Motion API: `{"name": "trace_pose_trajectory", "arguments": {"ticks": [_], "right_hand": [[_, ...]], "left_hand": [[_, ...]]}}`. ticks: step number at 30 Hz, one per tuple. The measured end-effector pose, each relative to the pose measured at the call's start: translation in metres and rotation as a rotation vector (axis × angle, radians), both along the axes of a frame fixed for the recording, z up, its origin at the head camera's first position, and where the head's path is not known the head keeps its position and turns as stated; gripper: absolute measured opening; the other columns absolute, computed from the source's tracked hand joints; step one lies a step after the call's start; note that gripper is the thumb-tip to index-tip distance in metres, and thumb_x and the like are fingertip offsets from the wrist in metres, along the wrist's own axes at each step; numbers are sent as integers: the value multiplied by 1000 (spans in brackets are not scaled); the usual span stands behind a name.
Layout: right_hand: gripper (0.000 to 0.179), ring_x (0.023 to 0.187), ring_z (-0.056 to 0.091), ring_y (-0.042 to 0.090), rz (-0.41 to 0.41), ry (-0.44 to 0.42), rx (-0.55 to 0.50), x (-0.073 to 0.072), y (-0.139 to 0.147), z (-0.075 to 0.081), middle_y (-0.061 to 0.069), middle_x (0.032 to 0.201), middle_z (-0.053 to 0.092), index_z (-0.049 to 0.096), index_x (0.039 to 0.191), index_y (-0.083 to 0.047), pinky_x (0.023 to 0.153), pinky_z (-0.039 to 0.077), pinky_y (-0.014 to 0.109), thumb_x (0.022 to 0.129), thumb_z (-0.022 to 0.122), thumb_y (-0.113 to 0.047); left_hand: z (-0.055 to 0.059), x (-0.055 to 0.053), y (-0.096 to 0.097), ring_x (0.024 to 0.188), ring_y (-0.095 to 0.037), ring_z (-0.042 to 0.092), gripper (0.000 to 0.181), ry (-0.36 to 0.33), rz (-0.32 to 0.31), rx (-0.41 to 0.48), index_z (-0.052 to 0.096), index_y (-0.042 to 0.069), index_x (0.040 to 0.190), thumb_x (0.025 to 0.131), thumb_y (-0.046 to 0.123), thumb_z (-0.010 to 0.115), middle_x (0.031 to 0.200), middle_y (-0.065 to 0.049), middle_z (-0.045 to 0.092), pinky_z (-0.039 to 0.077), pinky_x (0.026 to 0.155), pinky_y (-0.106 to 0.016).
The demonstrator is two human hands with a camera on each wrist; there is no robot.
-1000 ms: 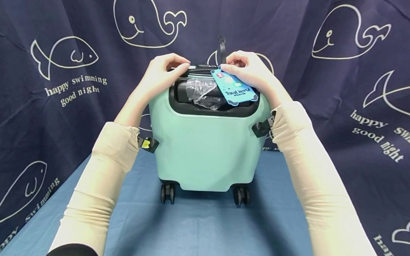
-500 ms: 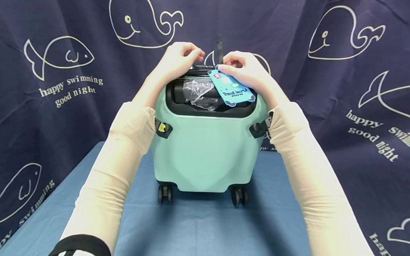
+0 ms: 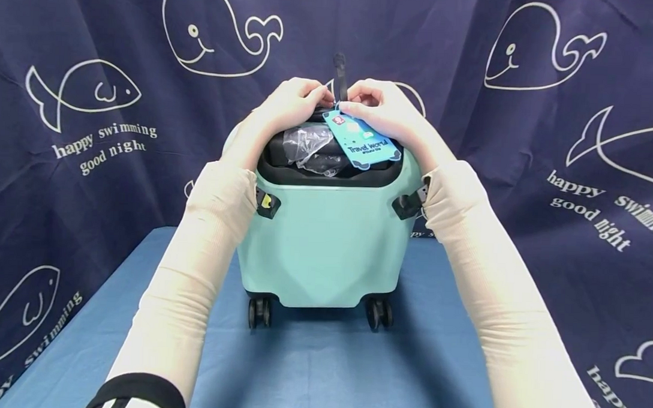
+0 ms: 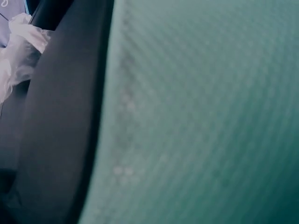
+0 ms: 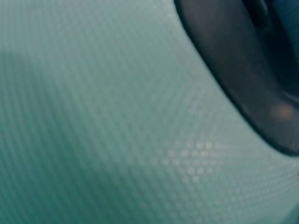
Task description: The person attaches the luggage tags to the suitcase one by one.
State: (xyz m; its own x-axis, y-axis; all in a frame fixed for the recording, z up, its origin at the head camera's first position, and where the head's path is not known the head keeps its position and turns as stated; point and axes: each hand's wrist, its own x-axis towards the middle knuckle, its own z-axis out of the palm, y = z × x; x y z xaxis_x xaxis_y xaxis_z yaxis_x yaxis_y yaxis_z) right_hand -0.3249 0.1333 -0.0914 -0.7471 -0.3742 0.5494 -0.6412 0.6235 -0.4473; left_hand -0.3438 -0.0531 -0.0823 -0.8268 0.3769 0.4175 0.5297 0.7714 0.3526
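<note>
Right grip [image 3: 381, 107] pinches the black strap [image 3: 340, 79]; left grip [image 3: 293, 104] arches beside it, hold unclear.

And there's my backdrop, a navy curtain [image 3: 397, 26] filling the rear and both sides! White whale [image 3: 213, 32] up left, second whale [image 3: 531, 49] up right; a fish [image 3: 98, 88] swims beside the first, lettering [image 3: 104, 148] reading "happy swimming good night" beneath it. Below, I see a blue counter [image 3: 310, 371] streaked with shadows [image 3: 429, 363].
</note>
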Motion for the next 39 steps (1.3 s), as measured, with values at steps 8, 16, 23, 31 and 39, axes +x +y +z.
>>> {"name": "trace_pose_trajectory", "arguments": {"ticks": [8,16,23,31,39], "right_hand": [[21,66,44,8,6,-26,-6,1,-1,1,-5,72,50,59,88,-11,63,31,19,83,58,-31],[20,67,46,8,18,-37,-23,1,0,-1,-5,73,52,60,88,-11,64,32,18,82,58,-30],[20,67,47,8,27,-63,-35,0,1,-1,-5,74,53,59,89,-11,64,32,19,82,58,-30],[19,66,45,9,4,-47,-19,-4,2,0,-6,73,51,59,89,-12,63,31,19,82,58,-30],[18,65,45,10,17,-60,-38,-1,1,-1,-5,71,51,59,87,-13,62,30,20,83,58,-31]], "left_hand": [[-3,4,-1,106,-2,49,35,21,20,-13,61,22,106,94,31,29,107,9,62,34,92,-21],[-6,4,-1,98,-6,52,34,92,34,-15,64,21,100,93,34,33,104,8,63,36,87,-23],[-7,5,-1,92,-9,51,35,120,56,-20,66,21,97,92,35,34,99,5,63,36,85,-25],[-5,4,-1,91,-9,47,32,48,49,-1,62,22,103,91,35,35,102,6,59,34,83,-24],[-6,3,-3,98,-5,49,26,52,-35,92,61,17,107,91,23,41,109,5,58,34,90,-20]]}}
